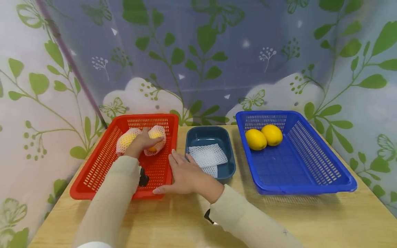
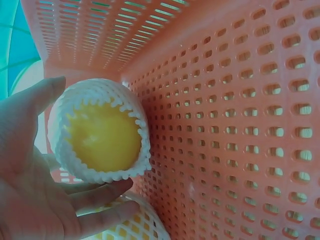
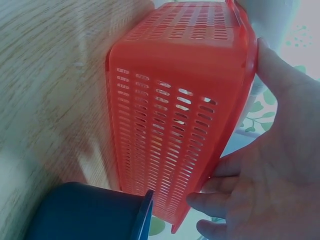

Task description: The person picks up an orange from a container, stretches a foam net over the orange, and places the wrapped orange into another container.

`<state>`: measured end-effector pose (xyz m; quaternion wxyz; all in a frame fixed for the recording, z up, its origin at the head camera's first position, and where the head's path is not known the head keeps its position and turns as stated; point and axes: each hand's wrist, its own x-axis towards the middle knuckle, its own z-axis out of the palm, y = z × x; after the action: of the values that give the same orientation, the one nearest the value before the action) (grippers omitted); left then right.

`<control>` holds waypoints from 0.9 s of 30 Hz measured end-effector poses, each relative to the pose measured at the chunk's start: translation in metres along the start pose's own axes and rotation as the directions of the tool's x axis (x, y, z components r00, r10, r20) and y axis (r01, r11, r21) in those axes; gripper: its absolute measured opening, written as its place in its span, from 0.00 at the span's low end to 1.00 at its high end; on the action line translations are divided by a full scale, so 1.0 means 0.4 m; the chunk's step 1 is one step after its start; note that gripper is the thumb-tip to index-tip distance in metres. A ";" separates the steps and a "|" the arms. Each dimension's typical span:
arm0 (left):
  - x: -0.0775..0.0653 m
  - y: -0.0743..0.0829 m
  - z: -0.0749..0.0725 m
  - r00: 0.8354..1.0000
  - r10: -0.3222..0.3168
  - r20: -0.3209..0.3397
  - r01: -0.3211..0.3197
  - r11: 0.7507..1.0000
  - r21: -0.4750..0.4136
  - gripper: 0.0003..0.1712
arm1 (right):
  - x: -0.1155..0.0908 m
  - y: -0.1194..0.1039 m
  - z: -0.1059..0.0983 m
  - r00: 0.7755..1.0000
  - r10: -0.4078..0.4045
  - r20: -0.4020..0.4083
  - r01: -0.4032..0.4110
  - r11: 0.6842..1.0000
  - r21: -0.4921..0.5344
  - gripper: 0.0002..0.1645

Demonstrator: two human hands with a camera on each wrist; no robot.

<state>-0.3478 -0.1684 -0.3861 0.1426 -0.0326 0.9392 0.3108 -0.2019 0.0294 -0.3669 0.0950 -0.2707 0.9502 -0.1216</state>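
Note:
Inside the red basket (image 1: 152, 175), two yellow fruits wear white foam net sleeves: a left fruit (image 1: 125, 140) and a right fruit (image 1: 157, 137). My left hand (image 1: 142, 142) reaches between them. In the left wrist view, its thumb and extended fingers lie around one netted fruit (image 2: 104, 137), whose bare yellow end faces the camera; the other netted fruit (image 2: 130, 225) shows behind the fingers. My right hand (image 1: 189, 177) rests on the basket's right rim with fingers spread and the thumb at the front corner. The right wrist view shows its fingers along that rim.
A dark teal tub (image 1: 211, 131) between the baskets holds white foam net sleeves (image 1: 207, 155). To the right, a blue basket (image 1: 297, 162) contains two bare yellow fruits (image 1: 256, 139). All stand on a wooden table (image 1: 248, 210), with a leaf-patterned curtain (image 1: 198, 62) behind.

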 end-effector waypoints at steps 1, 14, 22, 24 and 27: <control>0.002 0.002 0.006 1.000 0.007 0.000 -0.007 1.000 0.008 0.54 | -0.002 0.002 0.005 1.000 0.005 0.001 -0.005 1.000 0.003 0.70; -0.022 0.049 -0.012 0.998 -0.022 -0.053 0.032 0.980 0.199 0.48 | -0.009 0.011 0.020 1.000 0.001 -0.024 0.000 0.999 0.043 0.70; -0.099 0.143 -0.032 0.984 0.149 -0.097 -0.113 0.945 0.307 0.40 | -0.040 0.013 -0.024 0.997 0.035 -0.071 -0.034 0.999 0.011 0.59; -0.127 0.172 -0.035 0.984 0.169 -0.048 -0.146 0.938 0.315 0.40 | -0.058 0.018 -0.044 0.998 0.028 -0.064 -0.029 0.999 -0.013 0.57; -0.169 0.207 -0.032 0.978 0.207 0.013 -0.199 0.922 0.333 0.41 | -0.089 0.033 -0.073 0.999 0.022 -0.043 -0.024 0.999 -0.045 0.54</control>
<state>-0.2986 -0.1113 -0.3091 0.1025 0.0857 0.9779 0.1606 -0.1858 0.0645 -0.3385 0.0698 -0.2594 0.9576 -0.1045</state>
